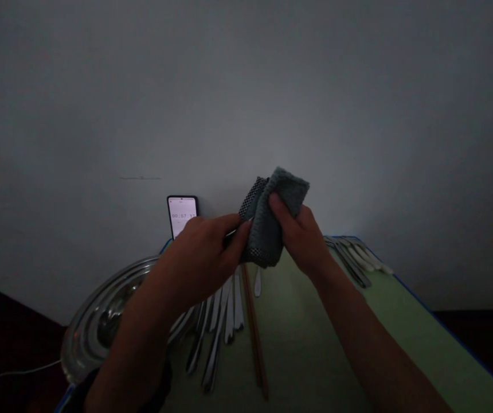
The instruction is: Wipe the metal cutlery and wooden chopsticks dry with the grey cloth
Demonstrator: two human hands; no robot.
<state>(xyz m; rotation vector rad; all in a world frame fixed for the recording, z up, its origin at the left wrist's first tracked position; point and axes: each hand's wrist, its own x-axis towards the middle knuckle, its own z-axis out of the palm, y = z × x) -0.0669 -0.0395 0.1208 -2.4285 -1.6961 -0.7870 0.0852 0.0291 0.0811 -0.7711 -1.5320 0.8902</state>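
Above the table's far part, my left hand (207,244) pinches a thin metal utensil (231,232). Its far end is hidden inside a folded grey-green cloth (292,192) with a checkered underside, so its kind does not show. My right hand (300,232) grips the cloth, thumb pressed on top, around the utensil. Below the hands, several pieces of metal cutlery (214,332) lie fanned out beside a pair of brown chopsticks (255,344). A small utensil end (257,282) shows just right of the chopsticks.
A wide metal basin (77,332), with shiny items inside, stands at the left. A phone (182,215) showing a timer leans against the wall. On the right, forks and pale-handled cutlery (358,255) lie on the green table (310,344), which has a blue edge.
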